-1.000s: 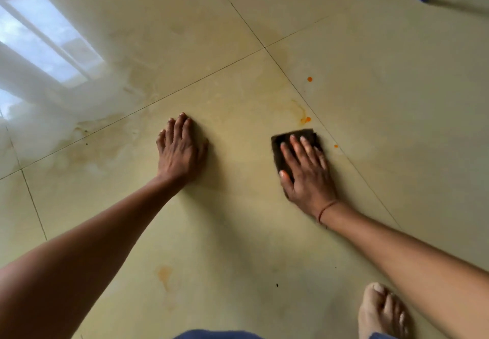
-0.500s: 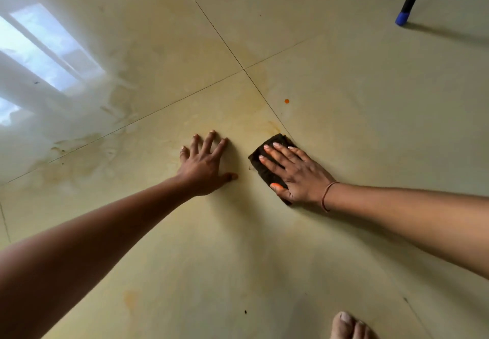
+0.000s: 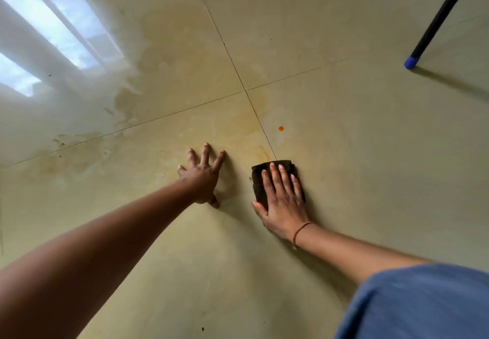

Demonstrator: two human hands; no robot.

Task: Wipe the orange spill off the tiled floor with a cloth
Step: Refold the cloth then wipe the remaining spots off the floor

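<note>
A folded dark brown cloth [image 3: 258, 177] lies flat on the pale tiled floor [image 3: 357, 153]. My right hand [image 3: 281, 201] presses down on it, fingers stretched over its top, covering most of it. Just beyond the cloth runs an orange smear [image 3: 264, 153] beside the tile joint, and a small round orange drop [image 3: 281, 128] sits farther out to the right of the joint. A faint yellowish film [image 3: 232, 124] spreads around the tile crossing. My left hand [image 3: 202, 177] rests on the floor to the left of the cloth, fingers spread, holding nothing.
A black furniture leg with a blue foot [image 3: 411, 62] stands at the upper right. Window light glares on the wet-looking tiles [image 3: 60, 34] at upper left, with brownish streaks [image 3: 68, 153] along the joint. A blue-clad knee [image 3: 423, 304] fills the lower right corner.
My right hand has turned with the cloth so the fingers point away from me, just short of the orange smear. The view has shifted; the blue knee has come into the corner.
</note>
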